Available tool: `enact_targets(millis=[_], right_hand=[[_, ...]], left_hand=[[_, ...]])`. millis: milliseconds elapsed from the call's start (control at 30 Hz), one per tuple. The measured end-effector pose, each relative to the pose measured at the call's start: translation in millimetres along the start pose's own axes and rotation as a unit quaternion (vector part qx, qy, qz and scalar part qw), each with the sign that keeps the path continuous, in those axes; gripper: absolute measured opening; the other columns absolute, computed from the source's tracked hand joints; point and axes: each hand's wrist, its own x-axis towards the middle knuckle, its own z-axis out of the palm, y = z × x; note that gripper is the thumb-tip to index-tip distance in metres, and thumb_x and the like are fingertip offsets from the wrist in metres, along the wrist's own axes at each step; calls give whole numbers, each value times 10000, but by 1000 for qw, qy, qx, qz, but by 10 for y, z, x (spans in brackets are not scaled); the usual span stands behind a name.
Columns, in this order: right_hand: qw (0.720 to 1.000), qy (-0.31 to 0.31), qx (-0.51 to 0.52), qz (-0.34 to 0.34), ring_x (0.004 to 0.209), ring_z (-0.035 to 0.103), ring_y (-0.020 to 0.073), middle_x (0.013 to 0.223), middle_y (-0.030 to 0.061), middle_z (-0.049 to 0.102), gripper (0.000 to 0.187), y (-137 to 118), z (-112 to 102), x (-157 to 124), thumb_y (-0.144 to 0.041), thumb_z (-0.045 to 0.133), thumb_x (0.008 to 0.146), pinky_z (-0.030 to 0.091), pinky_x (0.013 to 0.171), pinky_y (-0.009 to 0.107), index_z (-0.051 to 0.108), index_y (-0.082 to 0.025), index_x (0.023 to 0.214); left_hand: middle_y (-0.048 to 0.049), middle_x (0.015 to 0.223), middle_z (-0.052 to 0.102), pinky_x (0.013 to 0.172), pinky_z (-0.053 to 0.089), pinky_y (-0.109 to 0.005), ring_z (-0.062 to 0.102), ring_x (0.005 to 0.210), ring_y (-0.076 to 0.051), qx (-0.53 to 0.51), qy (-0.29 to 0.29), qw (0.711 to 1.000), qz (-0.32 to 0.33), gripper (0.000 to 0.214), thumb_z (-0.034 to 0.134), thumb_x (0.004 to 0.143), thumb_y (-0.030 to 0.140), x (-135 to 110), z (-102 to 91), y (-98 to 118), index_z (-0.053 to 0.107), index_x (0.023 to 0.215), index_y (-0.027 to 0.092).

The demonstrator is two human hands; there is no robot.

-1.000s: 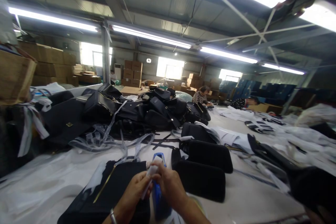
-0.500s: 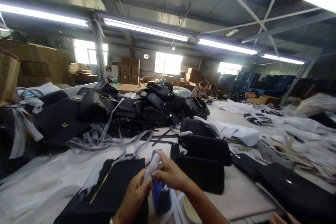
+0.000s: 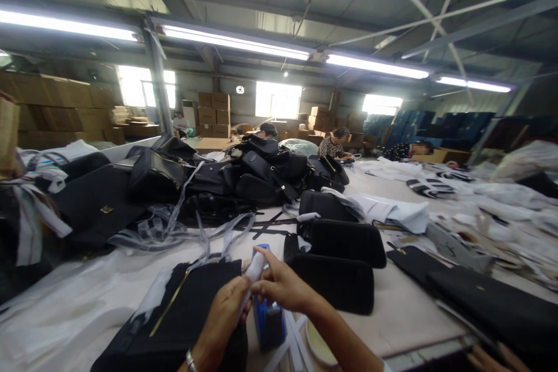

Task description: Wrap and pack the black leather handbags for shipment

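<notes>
1. A workshop hall with a metal roof and strip lights holds a long counter (image 3: pixel 405 319) with a pale top, littered with goods.
2. At the far left, brown cartons (image 3: pixel 56 110) are stacked against the wall.
3. A heap of black bags (image 3: pixel 244 177) fills the far left and middle of the counter, and clear plastic strips (image 3: pixel 174 229) trail from it toward the near edge.
4. Near the viewer lies a flat black bag (image 3: pixel 178 314) with a thin gold line across it.
5. The left hand (image 3: pixel 224 317) rests over this bag, its fingers curled round the lower part of a white rolled piece (image 3: pixel 253 272).
6. The right hand (image 3: pixel 283 288) meets it from the right, its fingers pinching the upper part of the same piece, so the piece is held in both hands just above the near counter.
7. A blue tool (image 3: pixel 269 325) stands just beneath the hands.
8. Right of them, two black pouches (image 3: pixel 344 244) lie one behind the other.
9. White wrapping sheets (image 3: pixel 392 212) spread farther right, and a long black bag (image 3: pixel 488 302) lies at the near right.
10. A seated person (image 3: pixel 333 145) works at the far end.
</notes>
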Motion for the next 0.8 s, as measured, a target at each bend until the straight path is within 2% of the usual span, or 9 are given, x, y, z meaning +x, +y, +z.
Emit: enact_targets(millis=[167, 367, 533, 633, 733, 800], right_hand=[[998, -37, -24, -35, 605, 587, 111, 697, -56, 631, 823, -28, -37, -21, -129, 595, 807, 462, 591, 225, 162, -261, 1495], [982, 9, -157, -105, 697, 625, 131, 722, -60, 642, 796, -104, 22, -6, -84, 540, 814, 487, 742, 274, 183, -281, 1497], [957, 62, -239, -150, 708, 643, 139, 737, -57, 666, 740, -19, 91, 50, -111, 567, 827, 483, 724, 243, 255, -284, 1476], [943, 77, -287, -150, 666, 649, 125, 725, -62, 666, 602, 35, 96, 58, -170, 550, 880, 475, 669, 205, 350, -307, 1431], [907, 71, -379, -171, 728, 662, 122, 832, -48, 697, 461, 75, 56, 66, -219, 547, 904, 467, 667, 181, 458, -314, 1346], [858, 71, -468, -199, 824, 661, 144, 941, -26, 705, 387, 103, 3, 82, -305, 553, 920, 470, 691, 191, 490, -303, 1301]], left_hand=[[31, 553, 490, 453, 322, -190, 404, 472, -79, -56, -2, 998, -15, 466, 508, 852, 590, -32, -7, 26, 601, 770, 141], [33, 557, 494, 448, 317, -186, 389, 451, -62, -132, -24, 989, -69, 451, 555, 831, 586, 26, -50, 22, 576, 795, 137], [48, 544, 464, 449, 329, -193, 382, 441, -61, -204, -54, 971, -113, 387, 584, 838, 533, 56, -130, 7, 580, 819, 147], [51, 523, 457, 429, 341, -197, 368, 414, -57, -223, -60, 963, -140, 365, 639, 799, 510, 74, -162, -6, 597, 782, 148], [49, 470, 440, 389, 340, -202, 366, 382, -62, -224, -68, 955, -180, 406, 723, 696, 537, 135, -202, -59, 600, 679, 150], [44, 450, 441, 376, 354, -209, 375, 369, -68, -220, -76, 950, -206, 405, 771, 630, 517, 206, -238, -121, 594, 623, 153]])
